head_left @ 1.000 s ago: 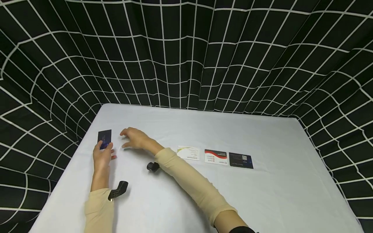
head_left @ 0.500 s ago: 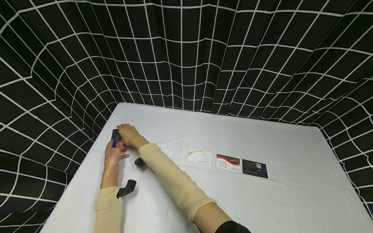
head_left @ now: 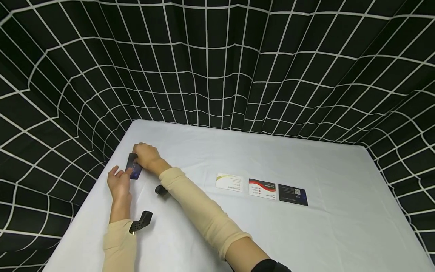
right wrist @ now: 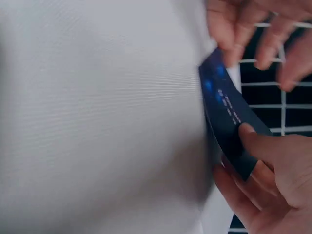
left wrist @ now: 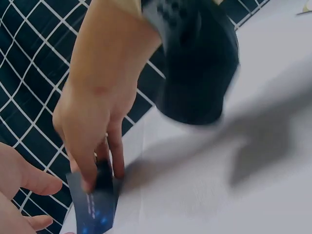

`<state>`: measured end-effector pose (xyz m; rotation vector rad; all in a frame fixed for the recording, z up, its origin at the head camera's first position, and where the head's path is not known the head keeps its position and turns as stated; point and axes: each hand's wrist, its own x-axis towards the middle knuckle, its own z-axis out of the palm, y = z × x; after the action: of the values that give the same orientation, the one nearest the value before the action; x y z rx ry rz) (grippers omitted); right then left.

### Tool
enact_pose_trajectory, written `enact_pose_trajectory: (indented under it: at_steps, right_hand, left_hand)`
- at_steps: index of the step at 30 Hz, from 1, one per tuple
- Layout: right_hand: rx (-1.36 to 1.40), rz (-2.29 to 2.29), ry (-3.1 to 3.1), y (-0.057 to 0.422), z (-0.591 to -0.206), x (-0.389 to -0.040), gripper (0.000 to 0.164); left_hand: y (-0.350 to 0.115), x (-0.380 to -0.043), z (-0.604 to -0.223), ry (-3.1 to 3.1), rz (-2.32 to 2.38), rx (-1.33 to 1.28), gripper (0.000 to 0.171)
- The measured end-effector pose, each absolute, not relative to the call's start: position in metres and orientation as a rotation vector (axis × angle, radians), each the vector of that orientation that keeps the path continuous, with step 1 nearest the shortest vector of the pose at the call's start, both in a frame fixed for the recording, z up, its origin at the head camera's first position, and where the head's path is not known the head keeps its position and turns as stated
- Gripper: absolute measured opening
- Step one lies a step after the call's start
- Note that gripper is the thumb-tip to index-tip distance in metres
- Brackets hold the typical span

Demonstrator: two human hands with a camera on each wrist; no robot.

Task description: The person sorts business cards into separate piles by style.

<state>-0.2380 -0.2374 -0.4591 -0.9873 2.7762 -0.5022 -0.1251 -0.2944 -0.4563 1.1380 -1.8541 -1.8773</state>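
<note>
In the head view, a dark blue business card (head_left: pixel 136 173) is at the far left of the white table. My right hand (head_left: pixel 147 155) pinches its far end between thumb and fingers; the right wrist view shows the card (right wrist: pixel 225 108) bowed, with blue spots and small pale print. At the card's near end is my left hand (head_left: pixel 119 184), its fingers spread. One left fingertip (right wrist: pixel 233 54) lies right at the card's corner, while the other left fingers stand away from it. The left wrist view cuts off much of the left hand (left wrist: pixel 22 175).
Three flat cards lie in a row right of the arms: a white one with a gold curve (head_left: pixel 229 182), a red-and-white one (head_left: pixel 262 190) and a dark one with a QR code (head_left: pixel 293 194). A black grid-patterned curtain (head_left: pixel 224 64) surrounds the table (head_left: pixel 323 234).
The right hand has come left to the dark card and grips its far end. The left hand, earlier holding the card, has loosened and drawn back slightly toward the near end.
</note>
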Motion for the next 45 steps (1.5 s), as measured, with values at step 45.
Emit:
enact_pose_trajectory:
  at_steps: [45]
  right_hand:
    - [0.032,-1.487,2.538,0.047,-0.455,-0.220,0.036]
  left_hand:
    - [-0.122,-0.175,-0.471,-2.356,-2.043,0.375,0.039]
